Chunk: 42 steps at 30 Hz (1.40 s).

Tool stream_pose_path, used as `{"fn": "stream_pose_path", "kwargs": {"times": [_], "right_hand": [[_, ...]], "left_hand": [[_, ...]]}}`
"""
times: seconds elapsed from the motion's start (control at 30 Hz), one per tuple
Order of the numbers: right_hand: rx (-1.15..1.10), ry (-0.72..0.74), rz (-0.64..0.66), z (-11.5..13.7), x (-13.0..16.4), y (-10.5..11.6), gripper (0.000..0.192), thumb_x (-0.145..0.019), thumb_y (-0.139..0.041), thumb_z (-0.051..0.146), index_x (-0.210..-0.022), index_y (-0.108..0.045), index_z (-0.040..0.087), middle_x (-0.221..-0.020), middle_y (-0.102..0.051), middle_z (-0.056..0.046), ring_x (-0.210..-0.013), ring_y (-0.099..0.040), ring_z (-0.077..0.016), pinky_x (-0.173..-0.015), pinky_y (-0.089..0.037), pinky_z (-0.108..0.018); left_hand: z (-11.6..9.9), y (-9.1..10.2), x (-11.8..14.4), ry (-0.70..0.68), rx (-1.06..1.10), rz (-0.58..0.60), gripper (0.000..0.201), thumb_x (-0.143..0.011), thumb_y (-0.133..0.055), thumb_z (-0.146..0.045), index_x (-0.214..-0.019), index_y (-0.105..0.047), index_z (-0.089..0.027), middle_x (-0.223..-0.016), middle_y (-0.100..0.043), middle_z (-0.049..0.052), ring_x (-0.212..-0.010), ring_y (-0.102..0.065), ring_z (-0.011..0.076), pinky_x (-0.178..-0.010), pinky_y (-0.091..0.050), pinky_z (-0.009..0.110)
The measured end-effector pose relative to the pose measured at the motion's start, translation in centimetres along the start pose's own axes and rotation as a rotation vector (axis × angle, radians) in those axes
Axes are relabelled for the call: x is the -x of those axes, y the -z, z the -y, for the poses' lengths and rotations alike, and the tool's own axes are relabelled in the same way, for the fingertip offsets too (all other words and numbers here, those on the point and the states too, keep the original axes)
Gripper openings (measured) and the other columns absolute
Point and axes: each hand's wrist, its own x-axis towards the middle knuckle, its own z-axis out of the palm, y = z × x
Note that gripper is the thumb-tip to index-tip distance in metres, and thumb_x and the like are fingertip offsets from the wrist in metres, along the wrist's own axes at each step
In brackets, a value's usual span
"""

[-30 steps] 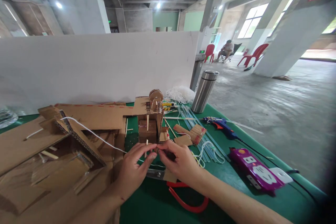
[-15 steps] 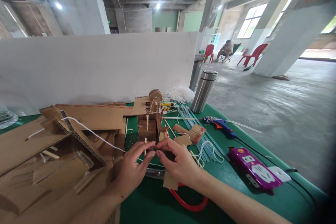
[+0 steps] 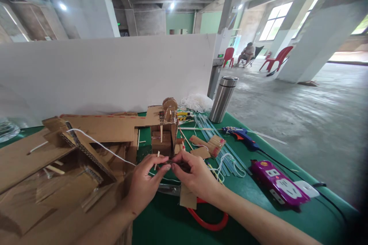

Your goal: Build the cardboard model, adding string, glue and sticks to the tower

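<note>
My left hand point(image 3: 144, 178) and right hand point(image 3: 199, 174) pinched tight on small brown piece point(image 3: 169, 162); lidded steel flask point(image 3: 224, 101) beyond right hand, contents hidden.

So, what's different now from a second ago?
Very little: the pale stick at the left hand has shifted slightly left and leans a bit more, and the cardboard scrap below the right hand now covers more of the red handle. Both hands still pinch close together, at a small dark piece; the steel flask and glue gun stayed put.
</note>
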Motion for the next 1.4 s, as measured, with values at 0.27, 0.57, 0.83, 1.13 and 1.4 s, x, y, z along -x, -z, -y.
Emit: {"fn": "stream_pose_path", "kwargs": {"times": [0.27, 0.57, 0.83, 1.13, 1.4], "right_hand": [[0.062, 0.041, -0.021, 0.12, 0.25, -0.24, 0.013, -0.086, -0.053, 0.030, -0.080, -0.057, 0.019, -0.058, -0.056, 0.003, -0.051, -0.047, -0.0110, -0.048, -0.035, -0.022], [0.185, 0.161, 0.010, 0.02, 0.65, -0.35, 0.008, -0.086, -0.052, 0.024, -0.082, -0.057, 0.019, -0.066, -0.063, 0.001, -0.055, -0.050, -0.0111, -0.053, -0.039, -0.022], [0.207, 0.159, 0.019, -0.02, 0.53, -0.41, 0.006, -0.085, -0.053, 0.023, -0.082, -0.057, 0.020, -0.065, -0.062, 0.002, -0.054, -0.048, -0.0102, -0.052, -0.037, -0.021], [0.157, 0.136, 0.001, -0.15, 0.41, -0.45, 0.009, -0.087, -0.051, 0.026, -0.081, -0.056, 0.020, -0.063, -0.061, 0.002, -0.054, -0.051, -0.0111, -0.050, -0.038, -0.021], [0.123, 0.119, 0.014, -0.40, 0.37, -0.21, 0.009, -0.088, -0.051, 0.026, -0.084, -0.057, 0.020, -0.065, -0.062, 0.001, -0.055, -0.053, -0.0119, -0.051, -0.039, -0.022]], "left_hand": [[0.04, 0.21, -0.15, -0.021, -0.115, 0.042, 0.019, -0.095, -0.056, -0.029, -0.105, -0.071, -0.023, -0.092, -0.076, 0.004, -0.082, -0.071, 0.0175, -0.074, -0.056, 0.028], [-0.06, 0.11, -0.05, -0.044, -0.156, 0.062, 0.021, -0.098, -0.048, -0.025, -0.101, -0.068, -0.023, -0.091, -0.074, 0.004, -0.086, -0.069, 0.0193, -0.078, -0.054, 0.030], [-0.03, 0.02, 0.09, -0.023, -0.141, 0.071, 0.024, -0.100, -0.042, -0.023, -0.100, -0.066, -0.022, -0.091, -0.072, 0.005, -0.088, -0.067, 0.0190, -0.078, -0.053, 0.030], [-0.16, 0.24, -0.27, -0.004, -0.086, 0.063, 0.012, -0.094, -0.057, -0.025, -0.095, -0.068, -0.022, -0.090, -0.075, 0.004, -0.084, -0.069, 0.0184, -0.075, -0.055, 0.029], [0.21, 0.11, -0.17, 0.086, 0.032, 0.084, 0.006, -0.089, -0.063, -0.026, -0.089, -0.067, -0.021, -0.088, -0.072, 0.003, -0.082, -0.069, 0.0173, -0.070, -0.055, 0.026]]}}
